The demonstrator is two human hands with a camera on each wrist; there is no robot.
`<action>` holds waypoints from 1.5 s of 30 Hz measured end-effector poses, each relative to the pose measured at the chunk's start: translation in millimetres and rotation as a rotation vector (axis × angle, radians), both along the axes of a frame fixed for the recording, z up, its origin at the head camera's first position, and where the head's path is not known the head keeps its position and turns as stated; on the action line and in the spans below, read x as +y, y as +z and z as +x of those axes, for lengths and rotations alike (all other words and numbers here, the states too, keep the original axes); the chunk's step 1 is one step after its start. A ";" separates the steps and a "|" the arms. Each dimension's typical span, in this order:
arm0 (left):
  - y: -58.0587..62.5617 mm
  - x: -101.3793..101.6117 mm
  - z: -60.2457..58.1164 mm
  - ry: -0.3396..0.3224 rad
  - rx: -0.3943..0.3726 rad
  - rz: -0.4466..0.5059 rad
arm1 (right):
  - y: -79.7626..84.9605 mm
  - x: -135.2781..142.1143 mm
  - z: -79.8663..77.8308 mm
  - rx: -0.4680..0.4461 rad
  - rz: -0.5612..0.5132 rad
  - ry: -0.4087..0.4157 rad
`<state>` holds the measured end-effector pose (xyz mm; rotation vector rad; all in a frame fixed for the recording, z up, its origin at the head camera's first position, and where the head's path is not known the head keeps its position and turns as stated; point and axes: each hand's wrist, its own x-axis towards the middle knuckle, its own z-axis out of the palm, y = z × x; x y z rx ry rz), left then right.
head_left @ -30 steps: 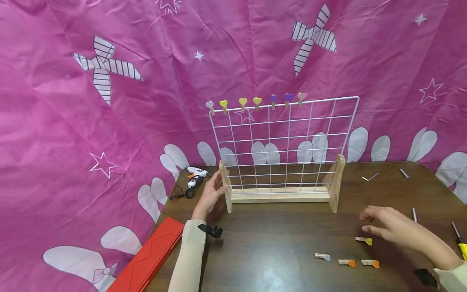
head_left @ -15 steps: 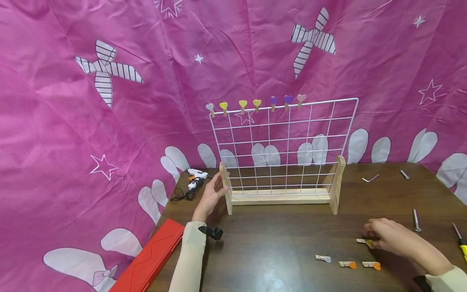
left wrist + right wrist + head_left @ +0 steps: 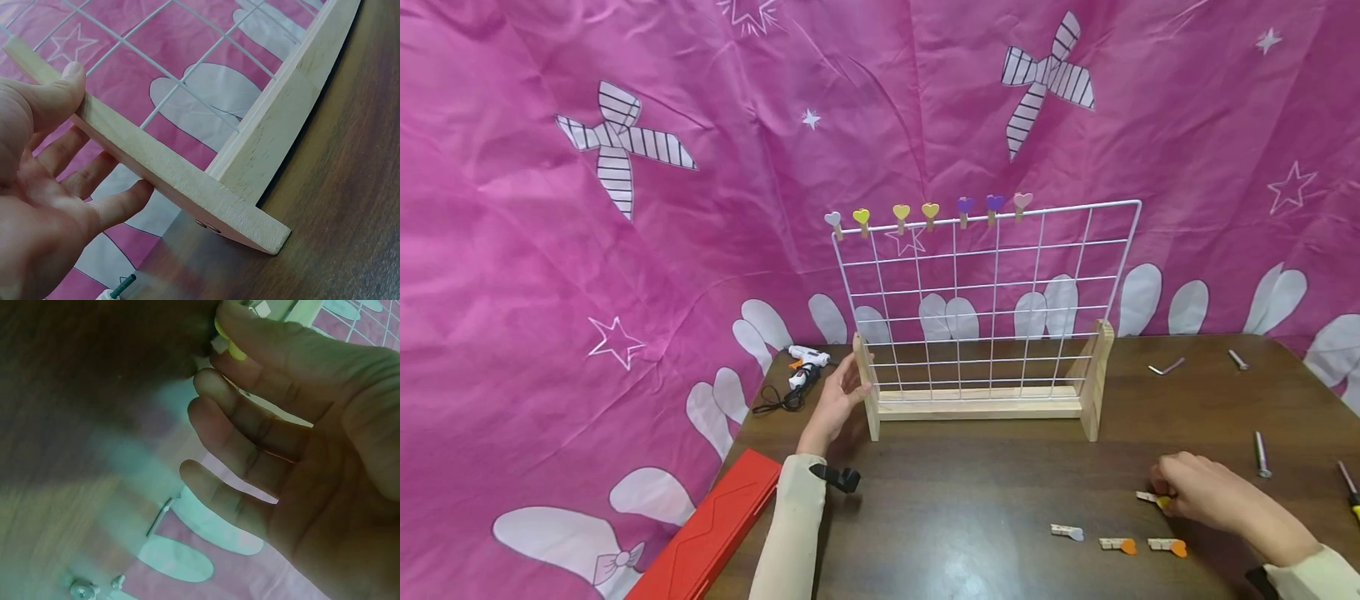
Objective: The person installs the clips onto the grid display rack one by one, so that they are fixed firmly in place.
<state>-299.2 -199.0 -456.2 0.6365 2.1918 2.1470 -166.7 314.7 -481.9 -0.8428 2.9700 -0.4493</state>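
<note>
Pinching a yellow-heart clothespin (image 3: 1148, 497) between thumb and index finger, the right hand (image 3: 1210, 493) has come down from above the brown table (image 3: 940, 492), so the clip looks secured, though seemingly not yet lifted, just beyond three loose clips (image 3: 1117, 545). The left hand (image 3: 837, 402) grips the rack's end post (image 3: 175, 164), thumb opposite fingers, seemingly steadying it; seven heart clips (image 3: 901, 215) line the top wire (image 3: 1075, 210).
</note>
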 end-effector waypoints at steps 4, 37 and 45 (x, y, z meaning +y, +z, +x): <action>0.9 -0.3 0.2 -0.003 -0.001 0.008 | 1.8 -1.7 -1.2 0.010 0.003 0.005; 1.2 -1.1 0.9 -0.008 0.023 -0.018 | 221.5 -75.2 -47.9 0.671 -0.139 0.350; 1.1 -2.9 0.6 -0.015 0.044 -0.023 | 298.8 -90.7 -69.4 0.723 0.095 0.403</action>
